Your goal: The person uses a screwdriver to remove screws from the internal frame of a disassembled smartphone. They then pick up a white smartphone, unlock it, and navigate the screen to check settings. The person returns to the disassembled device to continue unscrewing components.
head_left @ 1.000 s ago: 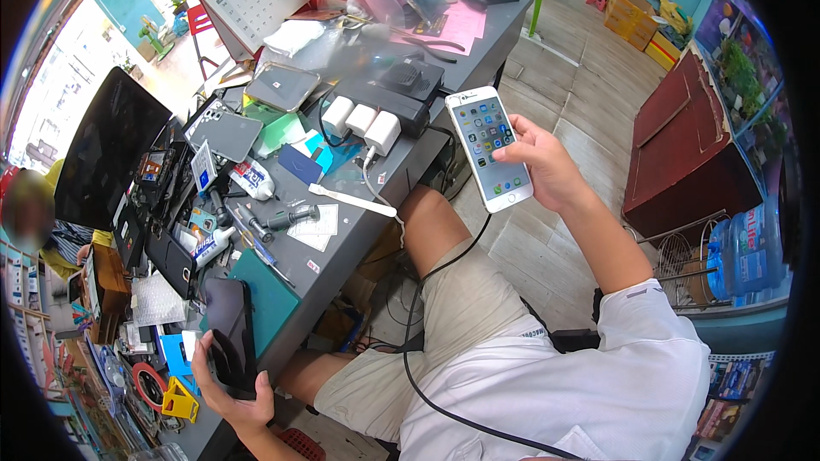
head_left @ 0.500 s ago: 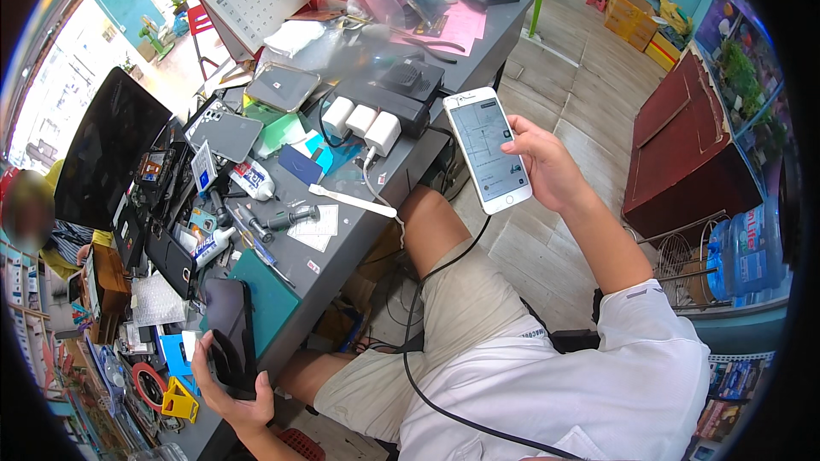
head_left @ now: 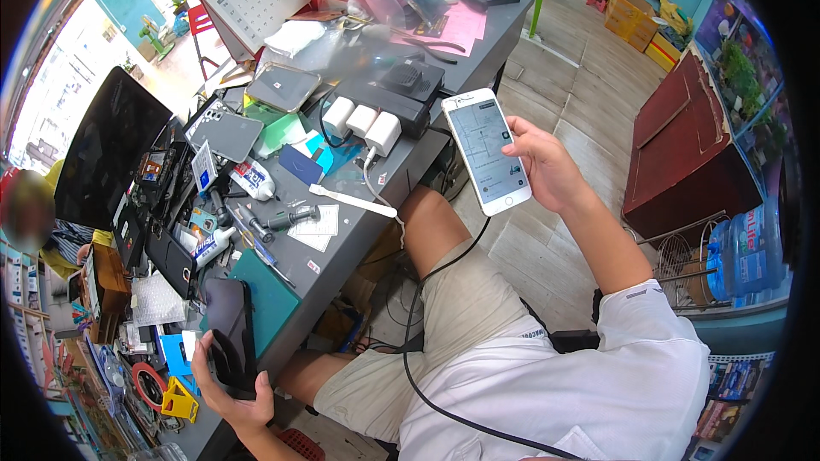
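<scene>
- At the left end of the bench's (head_left: 348, 235) front edge, the left hand (head_left: 237, 401) curves half-open about a black phone (head_left: 228, 307); grip unclear.
- Beyond that edge, the right hand (head_left: 548, 166) clasps a white phone (head_left: 485, 149): icons have given way to a map, so an app seems open.

My right hand (head_left: 551, 172) holds a white phone (head_left: 487, 154), its screen (head_left: 483, 141) lit. My left hand (head_left: 239, 405) curves around a black phone's (head_left: 225, 312) near end, beside a teal mat (head_left: 269, 294).
</scene>
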### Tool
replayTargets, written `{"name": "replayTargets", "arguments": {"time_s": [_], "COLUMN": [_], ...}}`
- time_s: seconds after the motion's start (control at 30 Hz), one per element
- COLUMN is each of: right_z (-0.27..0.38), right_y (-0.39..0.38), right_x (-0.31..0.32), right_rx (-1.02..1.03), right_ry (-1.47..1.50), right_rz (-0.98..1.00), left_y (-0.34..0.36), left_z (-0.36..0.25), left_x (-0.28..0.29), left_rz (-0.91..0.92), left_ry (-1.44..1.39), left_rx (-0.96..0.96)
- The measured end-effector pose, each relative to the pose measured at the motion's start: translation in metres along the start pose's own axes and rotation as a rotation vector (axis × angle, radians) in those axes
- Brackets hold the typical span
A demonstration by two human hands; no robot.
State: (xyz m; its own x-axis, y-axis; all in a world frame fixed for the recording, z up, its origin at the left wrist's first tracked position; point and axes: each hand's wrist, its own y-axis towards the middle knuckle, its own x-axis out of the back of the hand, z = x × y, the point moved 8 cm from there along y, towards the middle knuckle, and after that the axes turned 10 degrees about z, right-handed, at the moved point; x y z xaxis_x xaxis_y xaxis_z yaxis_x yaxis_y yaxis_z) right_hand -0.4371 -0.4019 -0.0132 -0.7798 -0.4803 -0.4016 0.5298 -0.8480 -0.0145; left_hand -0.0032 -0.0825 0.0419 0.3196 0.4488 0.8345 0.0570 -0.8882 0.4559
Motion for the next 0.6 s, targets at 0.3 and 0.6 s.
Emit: {"name": "replayTargets", "arguments": {"time_s": [0.3,0.6], "right_z": [0.0008,0.0000], "right_y": [-0.0005,-0.0013], "right_x": [-0.0015,-0.0002], "right_rx": [-0.001,-0.016], "right_ry": [0.008,-0.044], "right_rz": [0.006,0.014], "left_y": [-0.0001,-0.0004], "left_z": [-0.0002,0.0000], "left_x": [-0.0002,0.0006], "left_rz": [-0.003,-0.001], "left_ry": [-0.008,0.001], "left_rx": [0.001,0.004]}}
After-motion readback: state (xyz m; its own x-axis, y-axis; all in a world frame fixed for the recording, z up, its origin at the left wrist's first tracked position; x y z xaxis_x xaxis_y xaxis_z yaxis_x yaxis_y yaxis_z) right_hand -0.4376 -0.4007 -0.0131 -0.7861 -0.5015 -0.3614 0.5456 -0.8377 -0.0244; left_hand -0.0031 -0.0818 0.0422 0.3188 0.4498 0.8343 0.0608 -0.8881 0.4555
